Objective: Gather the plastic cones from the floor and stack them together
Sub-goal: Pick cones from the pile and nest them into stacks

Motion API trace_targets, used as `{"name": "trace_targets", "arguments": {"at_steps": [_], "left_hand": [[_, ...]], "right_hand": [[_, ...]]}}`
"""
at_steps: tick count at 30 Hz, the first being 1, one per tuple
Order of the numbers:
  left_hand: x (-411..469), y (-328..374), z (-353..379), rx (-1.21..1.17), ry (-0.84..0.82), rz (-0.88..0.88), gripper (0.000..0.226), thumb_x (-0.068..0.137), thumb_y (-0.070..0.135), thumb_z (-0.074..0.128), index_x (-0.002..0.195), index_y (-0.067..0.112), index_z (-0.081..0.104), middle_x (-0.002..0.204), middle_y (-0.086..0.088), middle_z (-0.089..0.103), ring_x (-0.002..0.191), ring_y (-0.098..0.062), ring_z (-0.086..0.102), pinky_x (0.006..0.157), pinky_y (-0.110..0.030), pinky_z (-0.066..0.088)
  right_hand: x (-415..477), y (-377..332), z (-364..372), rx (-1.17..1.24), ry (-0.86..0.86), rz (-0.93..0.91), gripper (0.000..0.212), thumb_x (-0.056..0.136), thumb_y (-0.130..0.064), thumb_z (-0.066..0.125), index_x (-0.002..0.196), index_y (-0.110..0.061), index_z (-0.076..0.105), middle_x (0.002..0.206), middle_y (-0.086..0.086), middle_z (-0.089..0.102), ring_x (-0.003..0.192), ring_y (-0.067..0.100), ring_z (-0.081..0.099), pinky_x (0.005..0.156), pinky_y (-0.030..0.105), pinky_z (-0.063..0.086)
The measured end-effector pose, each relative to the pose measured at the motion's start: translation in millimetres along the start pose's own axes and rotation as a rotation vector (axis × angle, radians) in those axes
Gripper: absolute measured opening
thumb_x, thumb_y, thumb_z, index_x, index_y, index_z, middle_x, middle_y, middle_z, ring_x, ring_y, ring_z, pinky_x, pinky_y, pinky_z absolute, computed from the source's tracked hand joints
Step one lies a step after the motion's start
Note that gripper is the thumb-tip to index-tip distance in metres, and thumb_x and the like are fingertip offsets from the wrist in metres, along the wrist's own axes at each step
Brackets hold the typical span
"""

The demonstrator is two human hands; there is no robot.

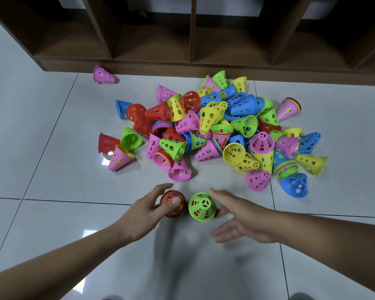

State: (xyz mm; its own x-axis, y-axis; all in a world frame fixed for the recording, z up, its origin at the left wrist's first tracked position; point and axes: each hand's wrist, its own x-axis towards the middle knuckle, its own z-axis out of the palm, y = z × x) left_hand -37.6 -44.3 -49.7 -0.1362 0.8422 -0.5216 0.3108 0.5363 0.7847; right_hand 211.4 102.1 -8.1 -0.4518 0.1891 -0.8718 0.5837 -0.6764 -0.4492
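Observation:
A pile of several perforated plastic cones in red, blue, green, yellow and pink lies on the tiled floor. Nearer me, a red cone and a green cone stand upright side by side. My left hand curls its thumb and fingers round the red cone from the left. My right hand is beside the green cone on its right, fingers spread and relaxed, holding nothing.
A lone pink cone lies at the far left against the base of a brown wooden shelf unit along the back. White floor tiles stretch to both sides and toward me.

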Motion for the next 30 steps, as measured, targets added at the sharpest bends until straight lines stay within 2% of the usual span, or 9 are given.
{"name": "trace_targets", "arguments": {"at_steps": [3,7,16,18,21,22,24,26,30], "left_hand": [[1,9,9,-0.049,-0.023,-0.094,0.065,0.084,0.091,0.042,0.141,0.062,0.045,0.137,0.014,0.062,0.124,-0.009,0.061,0.11,-0.041,0.052],[3,21,20,-0.046,-0.054,-0.128,0.07,0.086,0.092,0.037,0.147,0.059,0.04,0.142,0.011,0.059,0.128,-0.012,0.059,0.115,-0.042,0.047],[18,56,63,-0.075,-0.247,-0.192,0.091,0.074,0.101,0.046,0.154,0.06,0.029,0.153,0.008,0.048,0.138,-0.017,0.051,0.119,-0.044,0.044],[21,69,76,-0.033,-0.292,-0.194,0.097,0.071,0.102,0.05,0.154,0.058,0.028,0.15,0.008,0.053,0.132,-0.014,0.056,0.114,-0.039,0.048],[21,94,96,0.107,-0.341,-0.118,0.087,0.084,0.087,0.054,0.157,0.049,0.026,0.139,0.011,0.06,0.114,0.001,0.06,0.09,-0.017,0.048],[21,101,104,0.158,-0.346,-0.085,0.084,0.087,0.083,0.054,0.158,0.047,0.025,0.137,0.011,0.061,0.109,0.003,0.06,0.084,-0.013,0.046],[26,112,123,0.231,-0.35,-0.022,0.081,0.091,0.08,0.053,0.158,0.044,0.025,0.135,0.009,0.063,0.107,0.0,0.063,0.084,-0.016,0.048],[36,119,146,0.26,-0.353,0.029,0.08,0.092,0.081,0.051,0.158,0.043,0.026,0.135,0.007,0.063,0.109,-0.006,0.064,0.093,-0.025,0.051],[51,130,190,0.215,-0.358,0.064,0.083,0.087,0.085,0.053,0.156,0.046,0.027,0.135,0.007,0.065,0.114,-0.012,0.066,0.104,-0.035,0.052]], "right_hand": [[10,4,3,0.147,-0.046,0.097,0.066,0.09,-0.069,0.066,0.14,-0.026,0.057,0.143,0.02,0.048,0.106,0.045,0.075,0.102,0.048,0.059],[21,8,0,0.212,-0.027,0.096,0.063,0.089,-0.06,0.074,0.134,-0.017,0.065,0.143,0.028,0.049,0.109,0.042,0.075,0.103,0.048,0.059],[-19,31,-58,0.187,0.076,0.024,0.051,0.093,-0.051,0.073,0.13,-0.015,0.067,0.127,0.034,0.068,0.119,0.041,0.071,0.106,0.047,0.057],[-30,38,-75,0.187,0.115,0.006,0.052,0.093,-0.05,0.073,0.129,-0.013,0.068,0.125,0.034,0.069,0.117,0.042,0.072,0.105,0.047,0.057],[-40,55,-98,0.177,0.183,-0.027,0.053,0.095,-0.053,0.071,0.126,-0.011,0.072,0.119,0.027,0.071,0.106,0.037,0.074,0.1,0.048,0.06],[-43,60,-106,0.151,0.211,-0.039,0.051,0.095,-0.055,0.069,0.123,-0.013,0.075,0.114,0.024,0.071,0.101,0.034,0.073,0.098,0.047,0.061],[-51,72,-123,0.093,0.264,-0.054,0.049,0.095,-0.061,0.065,0.118,-0.02,0.078,0.113,0.019,0.073,0.101,0.033,0.073,0.095,0.046,0.063],[-59,83,-143,0.067,0.319,-0.063,0.048,0.096,-0.064,0.061,0.118,-0.024,0.078,0.118,0.019,0.074,0.109,0.034,0.074,0.094,0.046,0.063],[-77,104,-181,0.091,0.402,-0.075,0.05,0.099,-0.061,0.058,0.119,-0.018,0.075,0.113,0.025,0.075,0.103,0.037,0.076,0.1,0.049,0.06]]}}
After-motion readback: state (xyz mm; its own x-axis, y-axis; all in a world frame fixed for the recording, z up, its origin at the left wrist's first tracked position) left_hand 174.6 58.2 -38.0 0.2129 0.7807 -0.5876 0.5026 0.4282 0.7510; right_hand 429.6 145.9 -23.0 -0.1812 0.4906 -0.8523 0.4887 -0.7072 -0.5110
